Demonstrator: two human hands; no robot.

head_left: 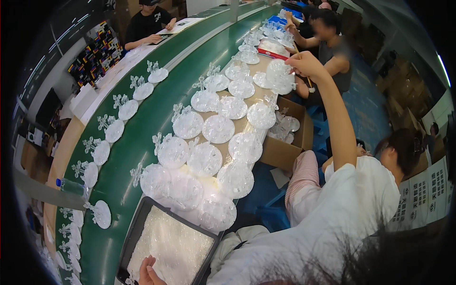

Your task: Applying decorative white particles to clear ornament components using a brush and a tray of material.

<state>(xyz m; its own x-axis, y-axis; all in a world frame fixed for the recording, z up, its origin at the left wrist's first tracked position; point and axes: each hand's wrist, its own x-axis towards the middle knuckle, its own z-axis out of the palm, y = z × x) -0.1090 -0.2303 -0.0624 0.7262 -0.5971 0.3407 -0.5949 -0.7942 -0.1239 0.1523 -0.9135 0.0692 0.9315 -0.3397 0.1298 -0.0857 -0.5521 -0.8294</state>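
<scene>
With my right arm stretched far forward, my right hand [306, 65] pinches a clear round plastic disc [279, 78] by its edge, above the far part of the work board. Below me, my left hand [149, 274] is at the near side of a black tray [134, 223], fingers partly stretched and nothing visible in them. Small clear plastic pieces [171, 244] fill that tray. Ahead of it, several clear discs [204, 159] lie in rows, some overlapping, many with small flower-shaped clear parts at their rims.
A green conveyor belt [142, 123] runs along the left, carrying more discs [114, 130]. An open cardboard box [285, 149] with clear parts stands right of the board. Co-workers sit at right [327, 52] and across the belt [149, 23]. A red-edged box [273, 50] lies farther up.
</scene>
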